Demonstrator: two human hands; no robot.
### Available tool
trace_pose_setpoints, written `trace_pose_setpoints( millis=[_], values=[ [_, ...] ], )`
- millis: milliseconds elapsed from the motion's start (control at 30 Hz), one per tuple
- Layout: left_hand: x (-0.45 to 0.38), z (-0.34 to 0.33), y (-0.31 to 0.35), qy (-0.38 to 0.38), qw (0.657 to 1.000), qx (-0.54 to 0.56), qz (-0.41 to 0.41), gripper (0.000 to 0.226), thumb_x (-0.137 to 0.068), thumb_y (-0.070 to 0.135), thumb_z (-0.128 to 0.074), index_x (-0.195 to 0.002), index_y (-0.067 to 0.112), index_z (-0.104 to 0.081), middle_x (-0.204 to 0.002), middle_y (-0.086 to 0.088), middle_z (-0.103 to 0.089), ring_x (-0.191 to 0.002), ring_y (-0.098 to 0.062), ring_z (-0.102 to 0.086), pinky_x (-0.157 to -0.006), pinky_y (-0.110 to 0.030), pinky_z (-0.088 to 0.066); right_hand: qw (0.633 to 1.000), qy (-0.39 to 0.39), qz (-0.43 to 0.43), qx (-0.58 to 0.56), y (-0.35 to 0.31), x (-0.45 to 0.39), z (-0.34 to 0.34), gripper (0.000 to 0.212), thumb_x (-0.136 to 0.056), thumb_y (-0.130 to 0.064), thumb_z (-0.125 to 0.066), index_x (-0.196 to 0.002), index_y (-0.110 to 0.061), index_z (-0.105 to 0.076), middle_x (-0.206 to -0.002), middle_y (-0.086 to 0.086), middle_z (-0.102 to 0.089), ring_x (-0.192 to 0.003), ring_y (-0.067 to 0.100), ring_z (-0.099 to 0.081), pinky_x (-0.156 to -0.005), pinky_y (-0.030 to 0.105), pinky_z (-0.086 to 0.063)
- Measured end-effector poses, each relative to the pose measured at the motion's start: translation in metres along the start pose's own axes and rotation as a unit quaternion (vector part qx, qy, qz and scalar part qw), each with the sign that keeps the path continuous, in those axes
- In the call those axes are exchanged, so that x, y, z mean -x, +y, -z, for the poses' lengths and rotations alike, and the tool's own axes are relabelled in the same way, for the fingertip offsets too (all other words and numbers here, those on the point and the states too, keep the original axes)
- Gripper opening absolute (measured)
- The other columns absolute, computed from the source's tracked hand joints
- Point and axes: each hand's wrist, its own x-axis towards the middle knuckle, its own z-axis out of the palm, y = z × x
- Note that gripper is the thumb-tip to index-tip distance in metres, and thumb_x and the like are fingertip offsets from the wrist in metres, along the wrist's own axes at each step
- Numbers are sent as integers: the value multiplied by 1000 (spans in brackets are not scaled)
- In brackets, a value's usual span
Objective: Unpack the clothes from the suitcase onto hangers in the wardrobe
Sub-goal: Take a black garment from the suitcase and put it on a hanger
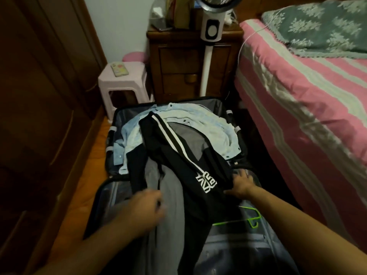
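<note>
From the head view, a hard-shelled suitcase (117,124) lay open flat on the orange wooden floor (87,175), between a dark wooden wardrobe (39,96) on the left and a bed (297,96) on the right. Soft clothes were heaped across it: a crumpled pale blue shirt (208,124) with small snap buttons in the far half, a smooth black jacket (178,155) with white stripes and a white blocky print draped over it toward the near half, and a limp grey garment (170,195) under the jacket.

The left hand (148,207) (blurred) rested on the grey garment with fingers curled at the jacket's edge; I could not tell whether it gripped anything. The right hand (241,183) lay with fingers spread, the thumb at the jacket's right hem.

A thin neon-green hanger (252,219) lay in the near right of the suitcase. Beyond stood a pink plastic stool (123,80), a carved wooden nightstand (178,66) and a white fan (210,30). The bed's quilt was pink with pale stripes.
</note>
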Motion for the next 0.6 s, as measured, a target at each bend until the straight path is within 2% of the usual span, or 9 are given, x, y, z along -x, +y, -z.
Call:
trace_pose_setpoints(
  millis=[100,167,200,267,333,367,433,533,600],
  values=[
    [29,-48,51,-141,986,-86,2,90,-84,76,-50,-157,39,-12,-155,-7,-26,-142,-33,-25,-113,-51,-31,990,57,120,40,-6,-5,2,41,-97,-40,-56,-129,-14,-58,-137,17,-55,-134,33,-43,-108,35,-33],
    [34,-85,62,-144,978,-148,31,98,-87,68,-55,-157,43,9,-163,-9,-10,-147,-38,-18,-111,-58,-27,976,112,183,-25,-18,3,20,29,-100,-35,-53,-106,-8,-62,-114,22,-65,-115,38,-56,-92,39,-44],
    [35,-95,60,-98,981,-163,23,86,-93,51,-52,-157,44,5,-162,-14,-15,-142,-42,-30,-106,-58,-35,968,139,192,-87,-26,13,35,27,-101,-32,-52,-96,-6,-60,-106,25,-65,-107,40,-59,-84,40,-44],
    [31,-89,42,-11,983,-185,21,68,-95,17,-40,-155,38,-14,-147,-17,-42,-111,-39,-61,-80,-46,-56,933,196,196,-229,-37,33,79,29,-102,-28,-52,-87,-4,-55,-98,27,-64,-97,39,-61,-76,39,-41],
    [30,-39,14,18,986,-159,41,59,-100,12,-38,-149,38,-18,-144,-8,-47,-102,-24,-66,-74,-32,-52,881,224,216,-357,-47,57,134,34,-101,-31,-54,-92,2,-60,-95,20,-67,-94,35,-63,-83,42,-48],
    [30,-1,-1,31,986,-158,45,52,-102,19,-42,-144,41,-20,-142,-4,-48,-104,-20,-65,-78,-30,-51,848,206,227,-432,-52,70,161,35,-99,-32,-55,-97,2,-62,-96,17,-69,-92,33,-66,-86,45,-52],
    [26,88,-24,88,975,-191,71,46,-100,24,-50,-139,38,-31,-134,-4,-51,-110,-25,-62,-89,-39,-53,766,107,233,-590,-66,101,212,29,-101,-24,-54,-107,3,-63,-100,17,-70,-86,27,-70,-82,41,-58],
    [13,211,-22,319,905,-256,119,35,-96,19,-55,-130,18,-47,-117,-14,-52,-107,-40,-58,-82,-52,-54,644,-65,222,-729,-84,162,275,26,-104,-19,-48,-120,-2,-60,-98,18,-70,-77,25,-73,-65,36,-61],
    [4,252,5,432,874,-126,184,32,-99,31,-54,-125,13,-49,-120,-19,-50,-108,-42,-54,-84,-53,-52,585,-105,214,-775,-90,196,300,37,-105,-17,-40,-112,9,-65,-91,22,-73,-73,28,-74,-56,39,-61]
  ],
)
